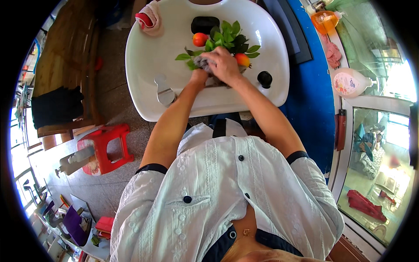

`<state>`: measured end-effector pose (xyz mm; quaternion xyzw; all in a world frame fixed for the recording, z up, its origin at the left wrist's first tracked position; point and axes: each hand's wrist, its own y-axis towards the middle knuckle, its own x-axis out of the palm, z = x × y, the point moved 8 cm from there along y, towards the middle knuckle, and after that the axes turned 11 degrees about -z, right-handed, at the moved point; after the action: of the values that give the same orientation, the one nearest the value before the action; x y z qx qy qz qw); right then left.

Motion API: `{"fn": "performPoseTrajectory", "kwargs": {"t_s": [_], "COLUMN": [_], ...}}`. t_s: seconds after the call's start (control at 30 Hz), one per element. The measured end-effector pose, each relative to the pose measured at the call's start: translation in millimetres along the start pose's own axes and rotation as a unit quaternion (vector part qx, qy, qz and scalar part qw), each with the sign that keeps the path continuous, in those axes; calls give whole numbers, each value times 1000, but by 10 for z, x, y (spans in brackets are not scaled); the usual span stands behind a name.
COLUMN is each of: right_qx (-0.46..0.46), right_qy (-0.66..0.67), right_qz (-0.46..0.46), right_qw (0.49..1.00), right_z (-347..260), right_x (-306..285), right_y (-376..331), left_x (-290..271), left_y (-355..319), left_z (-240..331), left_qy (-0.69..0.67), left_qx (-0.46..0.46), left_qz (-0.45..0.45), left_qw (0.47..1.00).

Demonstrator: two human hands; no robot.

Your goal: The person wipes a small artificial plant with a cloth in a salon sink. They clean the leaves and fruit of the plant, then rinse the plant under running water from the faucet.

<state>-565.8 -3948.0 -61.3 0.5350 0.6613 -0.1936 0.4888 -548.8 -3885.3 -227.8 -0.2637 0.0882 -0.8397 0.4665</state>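
In the white basin, my two hands are close together over a bunched grey cloth. My right hand curls over the cloth from the right. My left hand holds it from below, with its fingers mostly covered by the cloth. Just beyond them lies a leafy green branch. A red-orange round fruit sits at its left side. Another orange-red fruit, with a small crown like a pomegranate's, rests right of my right hand. Some leaves are hidden behind my hands.
The basin holds a black oblong pad, a chrome tap and a black round knob. A pink towel hangs over its far-left rim. Bottles line the right ledge. A red stool stands at left.
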Motion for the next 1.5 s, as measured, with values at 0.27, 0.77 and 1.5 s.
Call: {"fn": "performPoseTrajectory", "kwargs": {"t_s": [0.27,0.77,1.5], "right_qx": [103,36,10], "right_qy": [-107,-93,-75], "right_qz": [56,33,-20], "right_qw": [987,994,997], "right_z": [502,125,-197], "right_x": [-11,76,126], "right_y": [201,32,164], "left_x": [29,174,63], "left_y": [-17,-98,-117], "left_z": [119,210,340], "left_qy": [-97,-115,140], "left_qx": [72,29,215], "left_qz": [-13,-43,61], "left_qw": [993,992,965]}}
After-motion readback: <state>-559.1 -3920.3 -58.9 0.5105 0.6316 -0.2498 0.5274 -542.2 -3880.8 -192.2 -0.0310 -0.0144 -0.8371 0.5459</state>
